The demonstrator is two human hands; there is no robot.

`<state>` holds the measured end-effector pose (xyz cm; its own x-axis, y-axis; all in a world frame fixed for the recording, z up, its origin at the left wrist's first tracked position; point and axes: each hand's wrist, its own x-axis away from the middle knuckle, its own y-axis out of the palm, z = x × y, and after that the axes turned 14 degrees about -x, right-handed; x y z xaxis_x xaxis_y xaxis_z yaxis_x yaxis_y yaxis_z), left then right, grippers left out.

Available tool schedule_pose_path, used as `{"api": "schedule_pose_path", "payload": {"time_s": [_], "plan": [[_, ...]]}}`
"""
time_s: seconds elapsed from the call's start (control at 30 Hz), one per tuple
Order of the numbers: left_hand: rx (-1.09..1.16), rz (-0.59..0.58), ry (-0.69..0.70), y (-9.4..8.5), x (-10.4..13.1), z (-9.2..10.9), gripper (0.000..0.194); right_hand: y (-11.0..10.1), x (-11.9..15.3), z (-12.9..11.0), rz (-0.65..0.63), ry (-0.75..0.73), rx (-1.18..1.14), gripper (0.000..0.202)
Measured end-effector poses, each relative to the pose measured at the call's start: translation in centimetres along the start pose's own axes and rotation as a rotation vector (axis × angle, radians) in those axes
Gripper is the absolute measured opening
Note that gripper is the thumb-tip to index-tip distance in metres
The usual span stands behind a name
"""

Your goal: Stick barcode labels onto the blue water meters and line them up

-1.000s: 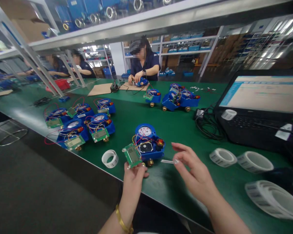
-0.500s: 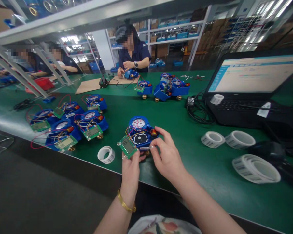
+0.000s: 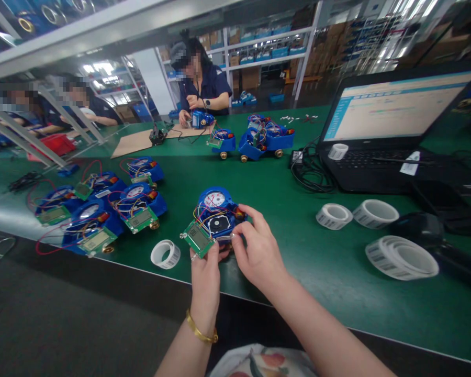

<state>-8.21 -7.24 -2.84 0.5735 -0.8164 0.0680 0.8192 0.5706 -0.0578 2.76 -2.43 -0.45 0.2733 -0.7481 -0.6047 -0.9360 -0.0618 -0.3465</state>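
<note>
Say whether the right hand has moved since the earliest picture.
Yes, leftward. Judged against the white roll left of the blue meter, the right hand sits closer now, at the meter instead of apart from it.

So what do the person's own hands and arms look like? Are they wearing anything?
Both the left hand and right hand are gloveless. A gold-coloured bangle circles the left wrist. No sleeves show on the forearms.
</note>
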Motion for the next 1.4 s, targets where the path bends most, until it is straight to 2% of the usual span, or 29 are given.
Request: {"api": "schedule_pose_path", "payload": {"time_s": [0.57,0.77,0.93,1.13,1.2,1.3,1.4], "plan": [[-0.099,0.016,-0.006,-0.4,-0.2,-0.5,0.053,0.9,0.0,-0.2,0.073,-0.039,0.033,0.012],[-0.146,0.002,-0.007,-0.3,0.4,0.7,0.045,1.7,0.4,0.1,0.117,-0.084,0.064,0.010],[-0.198,-0.008,0.044,-0.3,0.6,1.1,0.038,2.3,0.6,0.5,0.164,-0.099,0.115,0.020],[-0.150,-0.011,-0.014,-0.8,0.1,0.1,0.047,1.3,0.3,1.8,0.207,-0.005,0.028,0.017],[-0.140,0.020,-0.029,-1.0,0.0,-0.2,0.050,0.6,0.2,2.4,0.156,0.023,-0.039,0.018],[-0.142,0.052,-0.020,-1.3,-0.1,-0.9,0.052,-0.2,0.2,3.1,-0.007,0.006,-0.024,0.025],[-0.117,0.044,0.009,-1.3,-0.2,-2.3,0.054,-0.1,0.2,4.0,-0.115,0.014,-0.031,0.032]]}}
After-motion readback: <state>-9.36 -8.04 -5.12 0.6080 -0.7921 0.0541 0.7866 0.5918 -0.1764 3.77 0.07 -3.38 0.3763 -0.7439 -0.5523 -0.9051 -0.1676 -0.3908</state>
